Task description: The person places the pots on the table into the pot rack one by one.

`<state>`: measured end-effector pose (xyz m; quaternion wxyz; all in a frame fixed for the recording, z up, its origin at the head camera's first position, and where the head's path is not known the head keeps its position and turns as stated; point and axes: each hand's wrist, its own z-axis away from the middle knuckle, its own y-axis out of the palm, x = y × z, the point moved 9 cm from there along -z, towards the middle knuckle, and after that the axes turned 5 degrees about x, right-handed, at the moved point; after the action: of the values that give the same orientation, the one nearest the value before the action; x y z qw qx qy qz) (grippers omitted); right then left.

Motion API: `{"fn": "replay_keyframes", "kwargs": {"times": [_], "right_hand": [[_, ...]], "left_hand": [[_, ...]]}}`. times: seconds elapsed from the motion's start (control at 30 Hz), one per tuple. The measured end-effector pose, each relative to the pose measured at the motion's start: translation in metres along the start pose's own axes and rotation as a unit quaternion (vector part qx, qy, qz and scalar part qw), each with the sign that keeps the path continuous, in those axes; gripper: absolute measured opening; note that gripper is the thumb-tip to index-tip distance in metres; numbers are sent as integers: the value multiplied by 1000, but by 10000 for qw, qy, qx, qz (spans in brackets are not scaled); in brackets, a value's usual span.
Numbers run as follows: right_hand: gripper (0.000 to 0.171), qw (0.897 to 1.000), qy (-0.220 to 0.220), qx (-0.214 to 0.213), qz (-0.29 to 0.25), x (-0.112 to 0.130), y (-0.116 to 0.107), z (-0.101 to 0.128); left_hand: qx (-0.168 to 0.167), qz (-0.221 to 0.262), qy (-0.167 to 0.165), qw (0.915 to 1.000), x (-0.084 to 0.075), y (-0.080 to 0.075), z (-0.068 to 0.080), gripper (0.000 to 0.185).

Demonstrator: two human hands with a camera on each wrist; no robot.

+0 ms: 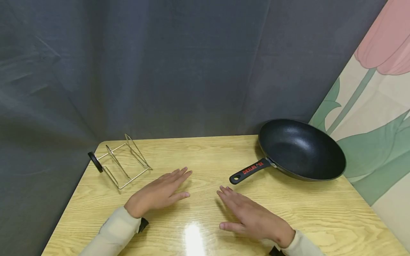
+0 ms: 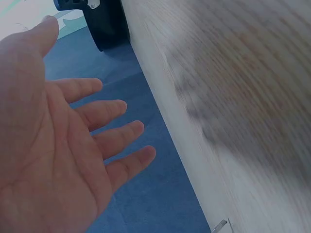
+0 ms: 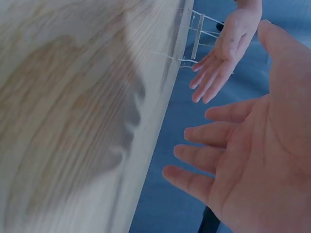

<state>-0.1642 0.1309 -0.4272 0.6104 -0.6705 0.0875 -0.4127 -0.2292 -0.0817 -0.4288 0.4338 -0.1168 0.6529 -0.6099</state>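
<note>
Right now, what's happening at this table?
A person holds both hands open, palms down, just above a wooden table, gripping nothing. The left hand is nearest a wire rack at the far left corner. The right hand is closest to the handle of an empty black frying pan.

bare left grip point(image 1: 157, 193) and right grip point(image 1: 253, 217); cream long sleeves, black wrist straps.

The counter point(image 1: 314, 213) is pale yellow wood with brown grain. The pan point(image 1: 301, 149) is black, its black handle point(image 1: 250, 169) lettered in red. The wire rack point(image 1: 123, 163) is silver with a black knob. Cream sleeves point(image 1: 112, 233); grey backdrop; pink-and-green tulip wall.
</note>
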Motion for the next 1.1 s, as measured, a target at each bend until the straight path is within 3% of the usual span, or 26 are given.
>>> {"fn": "replay_keyframes", "kwargs": {"times": [0.17,0.4,0.67,0.93,1.03,1.1], "right_hand": [[83,9990,-14,53,-450,-8,2,-2],[82,9965,-74,-34,-833,-12,-2,-6],[87,9857,520,119,-1595,-27,-1,-1],[89,9605,1027,46,-2587,-42,0,3],[86,9424,1051,-58,-3174,-47,1,3],[84,9235,944,-120,-3717,-49,2,2]], "left_hand": [[32,68,85,9999,0,-2,-2,74],[281,717,115,9970,3,-1,-4,73],[556,1254,185,9904,0,4,-11,67],[632,1656,233,9839,-4,6,-14,64],[691,1816,307,9805,-7,7,-16,62],[725,1853,358,9794,-9,7,-18,61]]}}
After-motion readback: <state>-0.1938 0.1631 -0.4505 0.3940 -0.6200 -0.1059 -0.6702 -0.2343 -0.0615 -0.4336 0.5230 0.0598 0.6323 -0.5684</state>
